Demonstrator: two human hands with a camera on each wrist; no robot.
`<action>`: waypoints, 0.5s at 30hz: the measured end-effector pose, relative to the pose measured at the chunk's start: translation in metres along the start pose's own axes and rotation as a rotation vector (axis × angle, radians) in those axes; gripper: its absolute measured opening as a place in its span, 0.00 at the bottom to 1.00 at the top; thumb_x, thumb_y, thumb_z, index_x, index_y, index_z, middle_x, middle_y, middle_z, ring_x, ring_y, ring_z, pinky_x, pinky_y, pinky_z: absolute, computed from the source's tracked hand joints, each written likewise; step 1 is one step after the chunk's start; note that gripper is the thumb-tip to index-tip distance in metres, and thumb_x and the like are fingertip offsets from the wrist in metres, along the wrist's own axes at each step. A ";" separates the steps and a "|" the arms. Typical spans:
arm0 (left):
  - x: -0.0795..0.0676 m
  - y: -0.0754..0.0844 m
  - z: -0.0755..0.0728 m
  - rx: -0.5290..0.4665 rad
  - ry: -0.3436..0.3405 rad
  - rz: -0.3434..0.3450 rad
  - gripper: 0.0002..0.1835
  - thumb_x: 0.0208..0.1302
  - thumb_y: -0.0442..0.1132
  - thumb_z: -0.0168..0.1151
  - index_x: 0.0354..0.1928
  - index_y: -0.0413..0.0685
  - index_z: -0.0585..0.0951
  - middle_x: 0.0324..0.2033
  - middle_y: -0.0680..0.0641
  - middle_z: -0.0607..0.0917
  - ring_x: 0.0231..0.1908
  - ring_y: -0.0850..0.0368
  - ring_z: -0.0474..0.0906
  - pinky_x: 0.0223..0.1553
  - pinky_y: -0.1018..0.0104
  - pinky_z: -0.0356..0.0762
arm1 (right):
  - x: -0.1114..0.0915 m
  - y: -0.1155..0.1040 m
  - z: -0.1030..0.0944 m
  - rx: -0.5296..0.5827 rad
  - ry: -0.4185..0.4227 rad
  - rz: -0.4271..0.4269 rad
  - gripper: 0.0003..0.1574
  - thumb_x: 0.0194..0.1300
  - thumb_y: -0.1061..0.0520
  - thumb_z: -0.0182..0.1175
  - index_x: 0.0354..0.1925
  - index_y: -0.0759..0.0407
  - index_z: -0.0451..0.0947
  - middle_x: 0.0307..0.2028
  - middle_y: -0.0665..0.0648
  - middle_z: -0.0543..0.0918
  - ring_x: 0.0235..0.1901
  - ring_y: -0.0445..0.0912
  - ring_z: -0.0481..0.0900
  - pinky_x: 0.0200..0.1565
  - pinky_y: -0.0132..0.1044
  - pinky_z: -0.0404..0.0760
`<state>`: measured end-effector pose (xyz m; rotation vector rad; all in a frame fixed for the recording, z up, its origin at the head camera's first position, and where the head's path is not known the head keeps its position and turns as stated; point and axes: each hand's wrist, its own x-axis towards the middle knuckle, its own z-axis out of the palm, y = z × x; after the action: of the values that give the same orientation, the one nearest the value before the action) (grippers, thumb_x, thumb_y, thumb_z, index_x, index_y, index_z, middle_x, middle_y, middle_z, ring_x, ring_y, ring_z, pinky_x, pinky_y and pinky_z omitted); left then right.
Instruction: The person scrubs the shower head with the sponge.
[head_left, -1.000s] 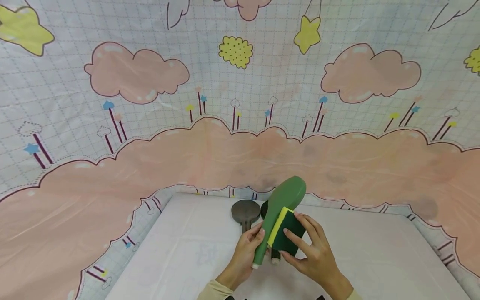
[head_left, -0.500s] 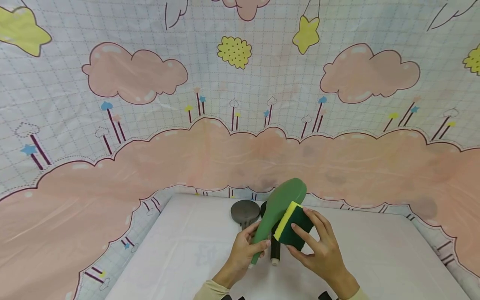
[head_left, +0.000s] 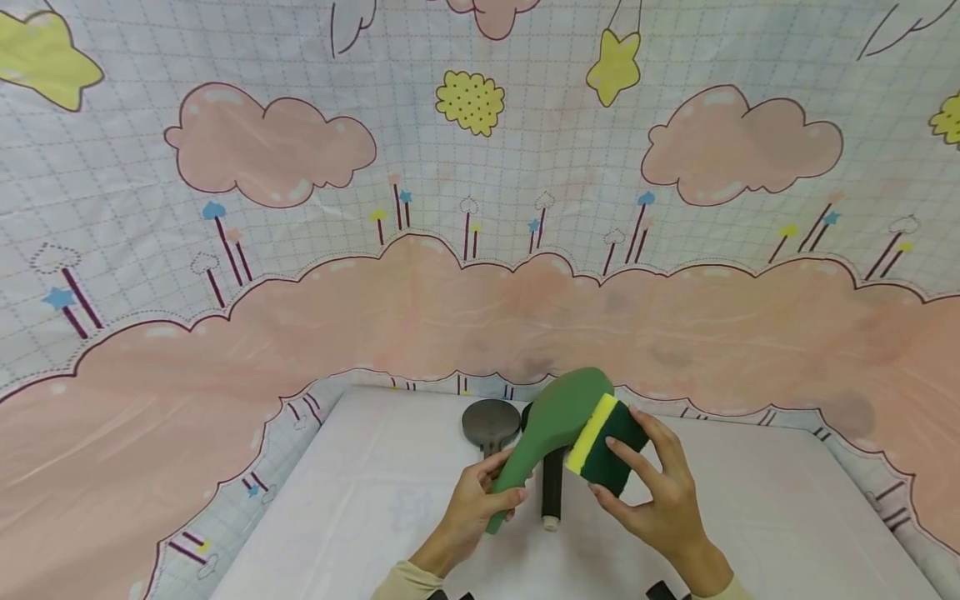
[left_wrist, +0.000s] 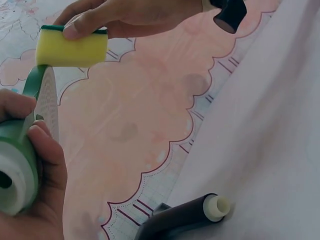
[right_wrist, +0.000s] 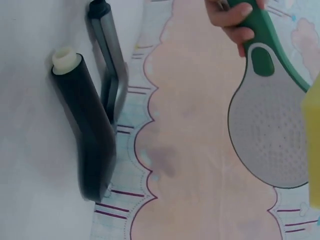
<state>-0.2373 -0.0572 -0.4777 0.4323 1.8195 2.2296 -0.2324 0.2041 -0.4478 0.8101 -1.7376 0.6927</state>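
A green handheld shower head is tilted up to the right, its handle gripped by my left hand. In the right wrist view its grey, hole-dotted spray face shows. My right hand pinches a sponge, yellow with a dark green scouring side, between thumb and fingers. The sponge's yellow side meets the edge of the shower head; the left wrist view shows the sponge at the rim. The open threaded handle end faces the left wrist camera.
Behind the hands, a dark grey shower head lies on the white table. Beside it lies a black one, with its handle toward me and its head mostly hidden. A cloud-patterned cloth hangs behind the table.
The sponge and right hand have moved right. The green shower head has tilted further right and its head sits lower; my left hand has shifted slightly left. The other shower heads stayed put.
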 end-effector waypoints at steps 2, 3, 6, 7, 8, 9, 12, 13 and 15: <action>-0.001 0.000 -0.002 0.015 0.005 -0.001 0.33 0.57 0.29 0.66 0.65 0.31 0.69 0.47 0.39 0.83 0.34 0.62 0.76 0.29 0.73 0.76 | -0.001 0.002 -0.002 0.018 -0.002 0.015 0.34 0.60 0.34 0.64 0.47 0.63 0.83 0.59 0.76 0.73 0.64 0.55 0.69 0.69 0.28 0.63; -0.002 -0.001 -0.003 0.023 0.007 -0.002 0.32 0.56 0.29 0.67 0.64 0.31 0.69 0.48 0.38 0.83 0.33 0.62 0.76 0.29 0.73 0.76 | -0.002 0.003 -0.003 0.026 -0.004 0.027 0.35 0.60 0.34 0.64 0.47 0.63 0.83 0.59 0.76 0.73 0.64 0.54 0.69 0.69 0.28 0.64; -0.003 -0.002 -0.006 0.041 0.006 0.000 0.30 0.56 0.28 0.67 0.61 0.30 0.71 0.47 0.36 0.84 0.33 0.62 0.77 0.29 0.72 0.76 | -0.004 0.006 -0.007 0.050 -0.014 0.072 0.36 0.60 0.34 0.64 0.48 0.63 0.83 0.60 0.75 0.72 0.66 0.52 0.68 0.68 0.27 0.63; -0.004 -0.002 -0.007 0.046 0.003 0.000 0.29 0.55 0.28 0.67 0.60 0.30 0.71 0.47 0.37 0.84 0.33 0.62 0.78 0.29 0.71 0.76 | -0.005 0.007 -0.008 0.055 -0.018 0.088 0.36 0.60 0.33 0.64 0.48 0.63 0.82 0.60 0.75 0.72 0.66 0.51 0.67 0.68 0.26 0.63; -0.004 -0.003 -0.008 0.050 0.000 0.002 0.29 0.55 0.28 0.67 0.60 0.30 0.71 0.47 0.36 0.84 0.33 0.62 0.78 0.29 0.71 0.76 | -0.006 0.008 -0.010 0.061 -0.023 0.104 0.37 0.60 0.33 0.64 0.48 0.63 0.82 0.61 0.75 0.72 0.67 0.50 0.67 0.68 0.26 0.63; -0.004 -0.004 -0.009 0.054 -0.004 0.007 0.29 0.55 0.28 0.67 0.59 0.30 0.71 0.46 0.36 0.84 0.33 0.62 0.78 0.29 0.71 0.76 | -0.007 0.010 -0.011 0.069 -0.025 0.116 0.37 0.60 0.33 0.64 0.48 0.64 0.82 0.61 0.75 0.72 0.67 0.50 0.67 0.67 0.25 0.64; -0.004 -0.005 -0.011 0.067 -0.019 0.028 0.28 0.54 0.27 0.67 0.57 0.29 0.71 0.46 0.33 0.84 0.32 0.63 0.78 0.29 0.71 0.77 | -0.009 0.013 -0.014 0.112 -0.026 0.141 0.37 0.59 0.34 0.65 0.49 0.65 0.81 0.61 0.75 0.71 0.67 0.49 0.67 0.66 0.24 0.65; -0.005 -0.006 -0.012 0.070 -0.024 0.036 0.27 0.54 0.27 0.67 0.57 0.29 0.71 0.45 0.32 0.84 0.32 0.63 0.78 0.29 0.72 0.77 | -0.009 0.014 -0.015 0.128 -0.030 0.150 0.37 0.59 0.35 0.66 0.49 0.66 0.81 0.61 0.75 0.71 0.67 0.49 0.67 0.65 0.23 0.66; -0.005 -0.006 -0.013 0.074 -0.033 0.051 0.27 0.54 0.27 0.67 0.56 0.28 0.71 0.45 0.31 0.83 0.31 0.63 0.78 0.29 0.72 0.77 | -0.009 0.016 -0.017 0.164 -0.035 0.167 0.36 0.57 0.39 0.68 0.50 0.67 0.80 0.62 0.76 0.70 0.68 0.49 0.67 0.64 0.23 0.67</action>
<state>-0.2371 -0.0693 -0.4864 0.5321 1.8998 2.1799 -0.2339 0.2282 -0.4523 0.7980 -1.8114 0.9483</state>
